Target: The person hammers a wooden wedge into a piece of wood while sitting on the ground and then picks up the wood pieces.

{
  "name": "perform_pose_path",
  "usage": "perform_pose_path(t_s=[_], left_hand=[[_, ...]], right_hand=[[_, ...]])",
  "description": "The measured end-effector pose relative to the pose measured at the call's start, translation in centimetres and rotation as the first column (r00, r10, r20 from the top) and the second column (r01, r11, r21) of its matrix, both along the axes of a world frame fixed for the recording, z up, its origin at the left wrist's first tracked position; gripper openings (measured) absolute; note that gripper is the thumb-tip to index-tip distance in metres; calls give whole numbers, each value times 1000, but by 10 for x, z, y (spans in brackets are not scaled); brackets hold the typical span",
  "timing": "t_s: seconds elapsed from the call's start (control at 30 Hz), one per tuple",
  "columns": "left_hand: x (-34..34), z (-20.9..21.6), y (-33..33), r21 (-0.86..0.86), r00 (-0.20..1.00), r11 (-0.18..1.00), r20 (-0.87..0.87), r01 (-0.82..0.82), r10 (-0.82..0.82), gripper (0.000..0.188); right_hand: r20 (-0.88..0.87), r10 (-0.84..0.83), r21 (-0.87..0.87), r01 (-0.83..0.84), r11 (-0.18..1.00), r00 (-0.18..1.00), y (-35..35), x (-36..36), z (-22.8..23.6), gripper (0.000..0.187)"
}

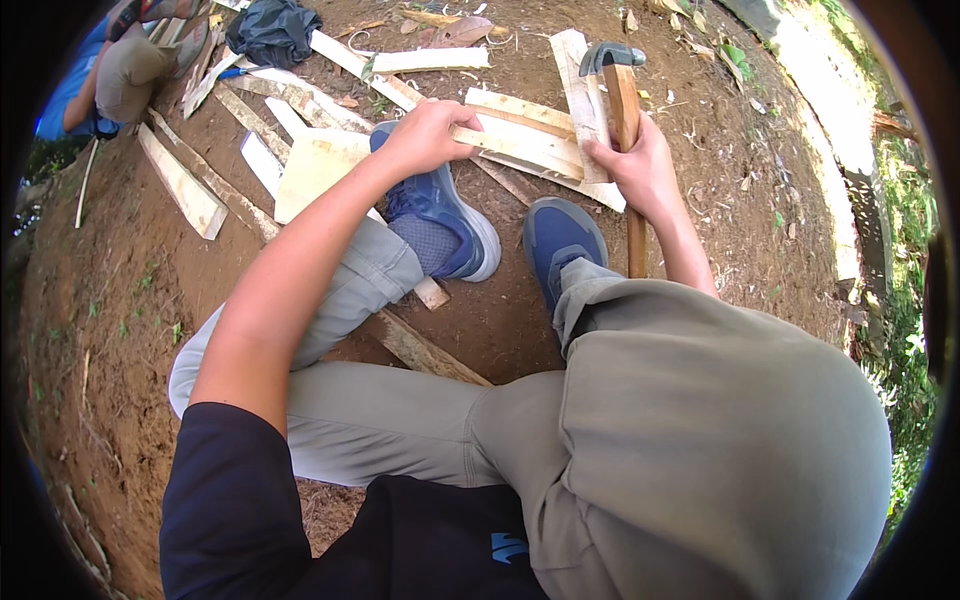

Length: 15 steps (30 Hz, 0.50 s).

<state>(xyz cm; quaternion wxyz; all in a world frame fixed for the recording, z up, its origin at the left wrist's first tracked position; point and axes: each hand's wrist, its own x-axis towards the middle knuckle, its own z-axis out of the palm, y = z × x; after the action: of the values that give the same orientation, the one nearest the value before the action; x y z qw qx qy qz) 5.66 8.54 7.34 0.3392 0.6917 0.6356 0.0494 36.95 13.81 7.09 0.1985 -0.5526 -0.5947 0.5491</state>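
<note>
My left hand (428,138) is closed on the left end of a thin pale wooden slat (520,156), just beyond my blue shoe. The slat's right end meets a wider wooden board (578,95) that runs away from me. My right hand (648,172) is closed around the wooden handle of a claw hammer (625,105), its dark metal head pointing away from me. The right thumb presses against the near end of the wider board. Another rough wooden strip (522,112) lies just behind the slat. Whether the pieces are joined, I cannot tell.
Several loose wood offcuts (190,185) and a squarish board (318,170) lie on brown soil to the left. A black plastic bag (273,32) sits at the far left, near another person's bent leg (130,75). My blue shoes (562,245) flank the work.
</note>
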Motion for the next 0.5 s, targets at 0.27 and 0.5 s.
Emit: perform_pose_path(t_s=[0.27, 0.5], left_hand=[[5, 17, -16, -63, 992, 992, 78, 109, -104, 35], [13, 50, -16, -13, 986, 988, 75, 152, -151, 34]], right_hand=[[-76, -71, -51, 67, 996, 995, 13, 25, 3, 42], [-32, -196, 12, 197, 980, 980, 29, 47, 18, 38]])
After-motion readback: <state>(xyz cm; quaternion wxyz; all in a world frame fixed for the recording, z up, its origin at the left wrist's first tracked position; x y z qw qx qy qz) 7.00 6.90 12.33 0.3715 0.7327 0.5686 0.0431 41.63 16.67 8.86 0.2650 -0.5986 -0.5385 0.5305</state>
